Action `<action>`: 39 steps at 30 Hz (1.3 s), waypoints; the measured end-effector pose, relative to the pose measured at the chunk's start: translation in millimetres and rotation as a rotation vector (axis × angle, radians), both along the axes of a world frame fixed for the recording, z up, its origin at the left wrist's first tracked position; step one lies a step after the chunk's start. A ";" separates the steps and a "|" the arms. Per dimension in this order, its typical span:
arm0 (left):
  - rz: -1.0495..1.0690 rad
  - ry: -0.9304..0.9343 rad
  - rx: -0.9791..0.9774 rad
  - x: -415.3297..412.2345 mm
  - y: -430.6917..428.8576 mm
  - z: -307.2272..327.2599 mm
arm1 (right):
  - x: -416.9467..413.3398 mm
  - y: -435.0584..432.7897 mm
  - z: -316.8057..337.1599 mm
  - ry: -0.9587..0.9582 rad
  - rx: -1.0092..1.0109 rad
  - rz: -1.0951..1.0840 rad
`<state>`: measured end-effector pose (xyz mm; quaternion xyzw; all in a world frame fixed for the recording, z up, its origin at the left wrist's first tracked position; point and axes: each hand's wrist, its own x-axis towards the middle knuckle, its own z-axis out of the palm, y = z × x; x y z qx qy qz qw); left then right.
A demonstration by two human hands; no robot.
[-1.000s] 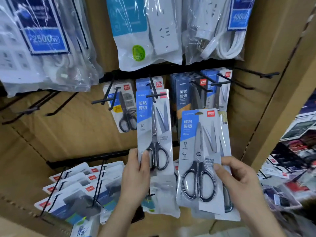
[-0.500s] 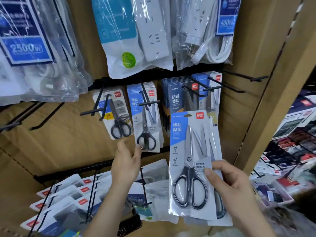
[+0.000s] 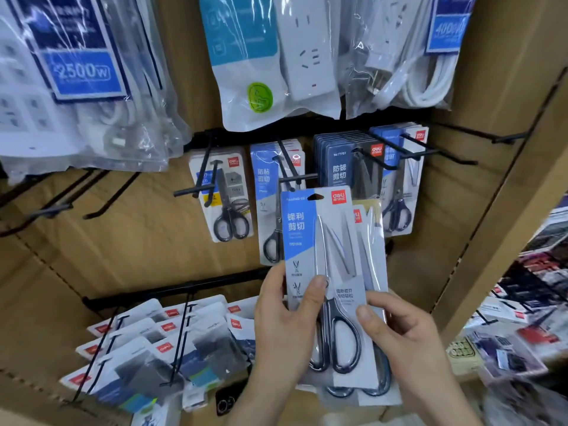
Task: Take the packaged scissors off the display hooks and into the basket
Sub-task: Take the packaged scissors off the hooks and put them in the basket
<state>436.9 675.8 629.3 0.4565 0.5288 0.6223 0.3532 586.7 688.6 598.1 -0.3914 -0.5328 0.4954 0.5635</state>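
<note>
Step in hand: carrying. A blue-and-grey card pack of black-handled scissors (image 3: 325,256) is off the black wire display hooks (image 3: 296,178) and sits upright in mid-air, in front of the rack and below the hook row. More packs are stacked behind it, their edges and handle loops showing at its right and bottom; how many is hard to tell, perhaps two.

Both hands are clamped on this stack, close together. The left hand (image 3: 285,321) grips the left edge, its thumb pressed flat on the front of the card. The right hand (image 3: 408,342) grips the lower right side, its thumb on the front beside the handle loops and its fingers out of sight behind.

Still hanging: a white pack of small scissors (image 3: 227,198) to the left, a light-blue pack just behind the held one, and a thick row of dark blue scissor packs (image 3: 338,170) to the right. Clear bags of white power strips (image 3: 295,56) hang above.

The basket is not in view. The next move likely calls for squaring the stack so no rear pack slips out, then lowering it toward the near side, where the basket probably is. After that the hanging packs remain to be taken.
</note>
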 end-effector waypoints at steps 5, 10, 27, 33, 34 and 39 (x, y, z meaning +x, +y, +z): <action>0.052 0.009 0.069 -1.7 -3.2 -2.0 | 1.7 0.9 -6.5 0.040 -0.062 -0.002; 0.117 -0.038 0.106 -2.9 -5.1 -2.2 | 5.3 -2.8 -6.9 0.091 -0.092 0.131; 0.103 0.002 0.069 -27.9 -2.2 9.6 | 22.0 -3.6 4.1 0.087 -0.058 -0.045; 0.127 0.078 0.085 -33.0 12.5 9.2 | 27.3 -4.1 4.7 0.109 -0.045 -0.125; 0.131 0.086 0.085 -32.9 15.2 8.2 | 28.5 -4.2 5.2 0.119 -0.032 -0.130; 0.124 0.102 0.058 -27.8 17.8 2.1 | 32.5 -7.1 10.8 0.130 -0.014 -0.183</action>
